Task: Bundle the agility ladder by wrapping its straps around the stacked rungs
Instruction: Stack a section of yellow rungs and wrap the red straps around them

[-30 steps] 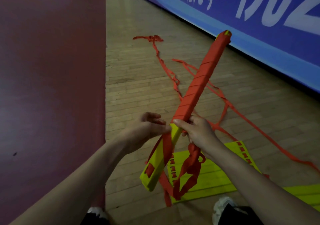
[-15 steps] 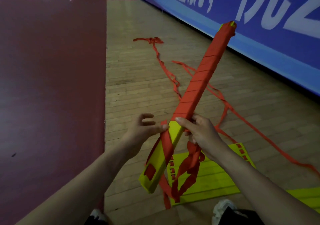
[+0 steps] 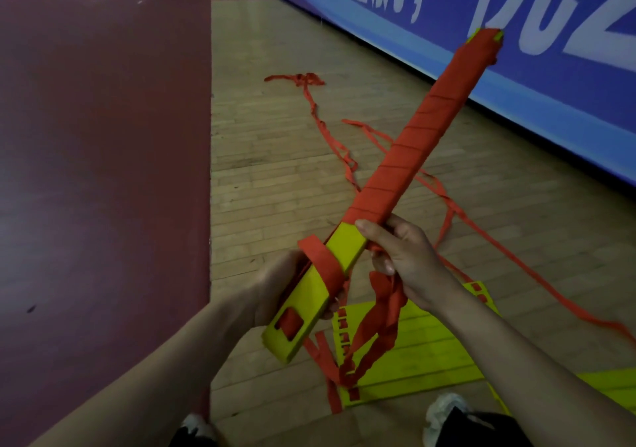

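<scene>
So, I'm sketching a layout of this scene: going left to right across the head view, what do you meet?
Maroon floor → left hand → right hand → loose red strap → blue banner. The stacked rungs, gripped by both hands, slant across several of these, so left out.

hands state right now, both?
Left hand: gripping the rung stack at its yellow end.
Right hand: gripping the red strap, thumb on the stack.
</scene>
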### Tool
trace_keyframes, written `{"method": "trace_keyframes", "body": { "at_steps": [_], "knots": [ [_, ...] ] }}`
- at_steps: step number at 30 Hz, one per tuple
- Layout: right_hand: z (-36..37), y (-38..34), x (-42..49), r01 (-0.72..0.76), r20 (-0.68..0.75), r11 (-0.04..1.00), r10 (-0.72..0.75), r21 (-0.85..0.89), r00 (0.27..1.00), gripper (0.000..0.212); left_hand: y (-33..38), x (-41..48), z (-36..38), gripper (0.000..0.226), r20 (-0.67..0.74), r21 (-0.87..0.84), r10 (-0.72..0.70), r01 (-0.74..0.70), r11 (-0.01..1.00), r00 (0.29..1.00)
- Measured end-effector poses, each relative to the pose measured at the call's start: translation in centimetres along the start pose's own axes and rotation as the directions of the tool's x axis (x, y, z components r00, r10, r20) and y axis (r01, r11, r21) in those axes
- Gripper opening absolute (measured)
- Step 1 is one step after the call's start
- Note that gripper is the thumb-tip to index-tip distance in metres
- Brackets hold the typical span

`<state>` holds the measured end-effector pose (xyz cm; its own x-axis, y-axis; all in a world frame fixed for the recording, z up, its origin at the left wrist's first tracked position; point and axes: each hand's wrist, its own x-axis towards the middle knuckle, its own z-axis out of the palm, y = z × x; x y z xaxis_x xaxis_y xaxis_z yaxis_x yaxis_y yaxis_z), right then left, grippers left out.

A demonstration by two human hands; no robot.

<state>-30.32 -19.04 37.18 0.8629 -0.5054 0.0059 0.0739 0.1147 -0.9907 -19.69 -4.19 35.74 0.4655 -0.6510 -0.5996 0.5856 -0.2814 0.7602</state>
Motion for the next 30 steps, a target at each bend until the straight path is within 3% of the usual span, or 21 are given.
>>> {"method": "trace_keyframes", "body": {
  "at_steps": [3, 6, 8, 10, 15, 18, 20, 22, 24, 26, 28, 30],
  "knots": [
    [-0.3, 0.2, 0.2, -0.027, -0.042, 1.000, 0.028, 0.004, 0.999, 0.004, 0.3, -0.4, 0.4, 0.065, -0.015, -0.057, 0.024, -0.024, 0.998, 1.000],
    [-0.5, 0.5, 0.5, -0.043, -0.082, 0.999, 0.045, 0.016, 0.996, 0.006, 0.7, 0.0, -0.3, 0.068, 0.061, -0.171, -0.010, 0.020, 0.985, 0.998],
    [-0.5, 0.6, 0.5, -0.055, -0.093, 0.998, 0.057, 0.017, 0.994, 0.006, 1.2, -0.6, -0.5, 0.069, 0.115, -0.088, 0.026, -0.016, 0.996, 0.993],
    [-0.4, 0.6, 0.4, -0.063, -0.083, 0.998, 0.063, 0.009, 0.995, 0.005, 1.2, -0.9, -0.3, 0.054, 0.134, 0.038, 0.046, -0.052, 0.998, 0.990],
    [-0.3, 0.7, 0.1, -0.056, -0.030, 0.998, 0.057, 0.014, 0.998, 0.005, 0.8, -0.5, 0.5, 0.021, 0.018, 0.115, 0.180, -0.181, 0.977, 0.983],
    [0.0, 0.9, 0.1, -0.040, -0.024, 0.999, 0.040, 0.011, 0.999, 0.005, 0.4, -0.5, 1.2, 0.015, -0.017, 0.122, 0.289, -0.285, 0.951, 0.957],
    [0.1, 0.9, 0.3, -0.017, -0.021, 1.000, 0.017, 0.013, 1.000, 0.011, 0.4, -0.6, 1.5, 0.015, -0.113, 0.068, 0.294, -0.288, 0.955, 0.949],
    [-0.1, 0.7, 0.4, -0.010, -0.027, 1.000, 0.011, 0.020, 1.000, 0.018, 0.2, -0.4, 1.4, 0.028, -0.246, 0.030, 0.276, -0.278, 0.960, 0.929],
    [-0.3, 0.7, 0.4, -0.004, -0.045, 1.000, 0.005, 0.023, 0.999, 0.013, 0.3, -0.4, 1.6, 0.025, -0.281, 0.058, 0.325, -0.322, 0.945, 0.903],
    [-0.3, 0.7, 0.3, 0.002, -0.039, 1.000, -0.001, 0.020, 0.999, 0.010, 0.5, -0.9, 2.1, 0.015, -0.243, 0.204, 0.393, -0.349, 0.915, 0.887],
    [-0.1, 0.7, 0.2, 0.010, -0.042, 1.000, -0.009, 0.021, 0.999, 0.007, 0.8, -2.1, 2.7, 0.034, -0.177, 0.321, 0.364, -0.296, 0.900, 0.915],
    [0.1, 0.4, 0.1, 0.009, -0.041, 1.000, -0.008, 0.021, 0.999, 0.006, 1.2, -2.9, 2.6, 0.051, -0.003, 0.278, 0.254, -0.244, 0.929, 0.967]
  ]
}}
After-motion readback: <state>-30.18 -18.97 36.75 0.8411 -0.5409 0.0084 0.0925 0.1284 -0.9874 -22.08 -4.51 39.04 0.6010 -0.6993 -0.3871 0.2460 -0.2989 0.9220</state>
